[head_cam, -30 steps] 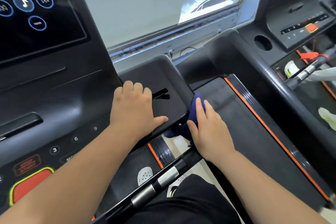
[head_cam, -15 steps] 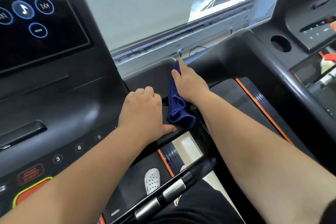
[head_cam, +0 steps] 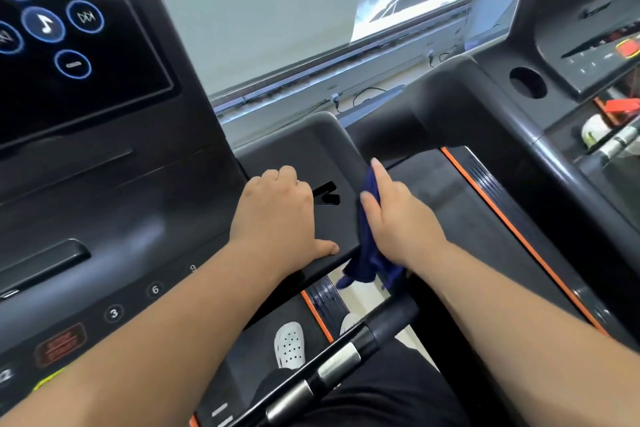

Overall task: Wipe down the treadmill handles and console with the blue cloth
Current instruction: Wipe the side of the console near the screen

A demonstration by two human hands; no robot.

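Note:
The blue cloth (head_cam: 367, 263) lies against the right edge of the black side tray (head_cam: 304, 149) of the treadmill console, and its lower end hangs below the tray. My right hand (head_cam: 401, 218) presses the cloth onto that edge with straight fingers, thumb on the tray side. On top of the tray rests my left hand (head_cam: 277, 222), thumb stretched along the near edge, holding nothing. The console screen (head_cam: 86, 62) with round icons is at the upper left. The black and silver handle bar (head_cam: 332, 367) runs below my arms.
Number buttons (head_cam: 114, 314) line the console panel at the lower left. A second treadmill (head_cam: 571, 45) with a cup hole (head_cam: 527, 82) stands on the right, its belt edged in orange (head_cam: 519, 239). A window (head_cam: 277, 10) is ahead. My white shoe (head_cam: 290, 345) shows below.
My right hand slid with the cloth from the tray's far right corner back toward me along the right edge. My left hand stayed on the tray.

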